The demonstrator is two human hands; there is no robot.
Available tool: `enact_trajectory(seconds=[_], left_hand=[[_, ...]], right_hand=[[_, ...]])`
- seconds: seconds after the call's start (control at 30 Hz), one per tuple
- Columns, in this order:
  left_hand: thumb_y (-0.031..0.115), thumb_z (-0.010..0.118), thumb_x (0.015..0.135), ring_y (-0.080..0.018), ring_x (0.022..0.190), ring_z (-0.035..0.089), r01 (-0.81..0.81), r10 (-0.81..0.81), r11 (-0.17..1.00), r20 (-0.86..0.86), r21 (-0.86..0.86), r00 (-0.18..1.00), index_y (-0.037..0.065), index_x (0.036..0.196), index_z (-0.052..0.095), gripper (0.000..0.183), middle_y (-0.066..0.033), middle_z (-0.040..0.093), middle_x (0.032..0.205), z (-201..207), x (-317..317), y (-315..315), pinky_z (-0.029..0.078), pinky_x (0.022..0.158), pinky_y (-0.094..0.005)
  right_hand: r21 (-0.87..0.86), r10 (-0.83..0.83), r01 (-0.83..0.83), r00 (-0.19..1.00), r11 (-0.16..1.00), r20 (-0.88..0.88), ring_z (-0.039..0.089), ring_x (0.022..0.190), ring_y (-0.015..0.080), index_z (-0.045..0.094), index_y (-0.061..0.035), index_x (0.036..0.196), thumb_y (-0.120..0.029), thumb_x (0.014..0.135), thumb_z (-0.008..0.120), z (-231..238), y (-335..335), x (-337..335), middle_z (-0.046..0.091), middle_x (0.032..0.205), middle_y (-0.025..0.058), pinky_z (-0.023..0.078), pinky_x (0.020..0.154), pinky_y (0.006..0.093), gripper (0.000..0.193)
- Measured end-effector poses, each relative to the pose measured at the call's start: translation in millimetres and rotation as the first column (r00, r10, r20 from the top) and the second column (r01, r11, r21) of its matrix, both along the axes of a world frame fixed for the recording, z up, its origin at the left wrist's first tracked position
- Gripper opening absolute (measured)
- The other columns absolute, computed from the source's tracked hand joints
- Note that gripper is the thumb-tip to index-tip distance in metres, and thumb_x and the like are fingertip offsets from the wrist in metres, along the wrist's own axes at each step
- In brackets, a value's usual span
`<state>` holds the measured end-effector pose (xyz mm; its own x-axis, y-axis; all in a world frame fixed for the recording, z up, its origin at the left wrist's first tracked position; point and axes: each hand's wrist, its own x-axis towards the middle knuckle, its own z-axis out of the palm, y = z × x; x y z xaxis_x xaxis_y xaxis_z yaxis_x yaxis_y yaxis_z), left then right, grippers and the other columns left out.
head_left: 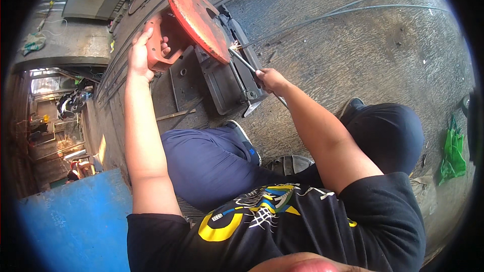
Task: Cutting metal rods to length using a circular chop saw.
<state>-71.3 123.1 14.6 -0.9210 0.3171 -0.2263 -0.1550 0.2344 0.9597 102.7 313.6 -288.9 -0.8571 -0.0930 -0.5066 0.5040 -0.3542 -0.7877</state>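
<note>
My left hand grips the orange handle of a chop saw. Its round orange blade guard is lowered over the dark metal base and vise. My right hand holds a thin metal rod that runs under the blade, where small sparks show. I am crouched on the ground, with my knees in dark blue trousers on either side.
Long thin rods lie across the concrete floor beyond the saw. A green bag lies at the right. A blue surface is at lower left, and a cluttered workshop area at far left.
</note>
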Motion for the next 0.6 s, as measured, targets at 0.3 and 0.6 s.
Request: enact_trajectory(seconds=[0.3,0.6], left_hand=[[0.026,0.056,0.092,-0.0203,0.072,0.060,-0.013,0.013,1.000,-0.002,-0.004,1.000,0.005,0.117,0.047,0.034,-0.0138,0.058,0.091,0,1,1,0.056,0.064,-0.0340],[0.026,0.056,0.092,-0.0201,0.068,0.059,-0.008,0.008,1.000,-0.005,-0.004,1.000,0.004,0.115,0.047,0.033,-0.0147,0.057,0.091,3,5,7,0.055,0.063,-0.0334]], right_hand=[[0.277,-0.033,0.045,0.998,0.960,-0.049,0.048,0.049,0.0127,0.057,-0.0015,0.091,-0.024,0.094,0.059,8,-1,2,0.053,0.064,0.0041,0.040,0.044,0.0305,0.023],[0.499,-0.112,0.160,0.986,0.852,-0.124,0.063,0.080,0.0223,0.059,-0.0002,0.092,-0.022,0.080,0.075,-8,-10,-3,0.066,0.081,0.0128,0.049,0.075,0.0367,0.030]])
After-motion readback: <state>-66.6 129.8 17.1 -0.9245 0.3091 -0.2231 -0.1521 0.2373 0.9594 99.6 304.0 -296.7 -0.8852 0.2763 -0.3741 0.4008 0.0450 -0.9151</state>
